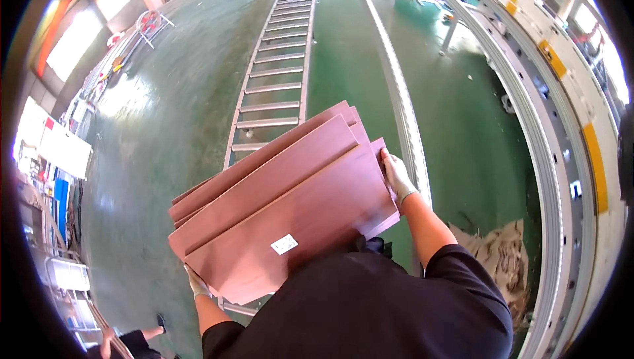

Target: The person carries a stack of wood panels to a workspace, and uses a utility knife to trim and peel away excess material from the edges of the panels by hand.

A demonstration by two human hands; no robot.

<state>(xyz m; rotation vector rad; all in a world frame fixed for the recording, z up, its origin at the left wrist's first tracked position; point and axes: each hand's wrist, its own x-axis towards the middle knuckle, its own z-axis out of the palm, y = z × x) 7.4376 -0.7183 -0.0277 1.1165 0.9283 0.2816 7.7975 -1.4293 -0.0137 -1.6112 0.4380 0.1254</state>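
Note:
Against my front I carry a stack of several reddish-brown panels [297,214], fanned out so their far edges show in steps. A small white label [284,244] sticks to the top panel. My right hand [398,175], in a pale glove, grips the right end of the stack with the thumb over the edge. At the lower left corner my left hand [197,282], also gloved, holds the stack from the side; most of its fingers are hidden under the panels.
A metal roller conveyor [274,87] runs away ahead, partly beneath the panels. Right of it lie a long rail [396,82] and a large machine frame [555,161]. Crumpled beige cloth [498,253] lies on the green floor [152,181]. Another person [132,346] is at the lower left.

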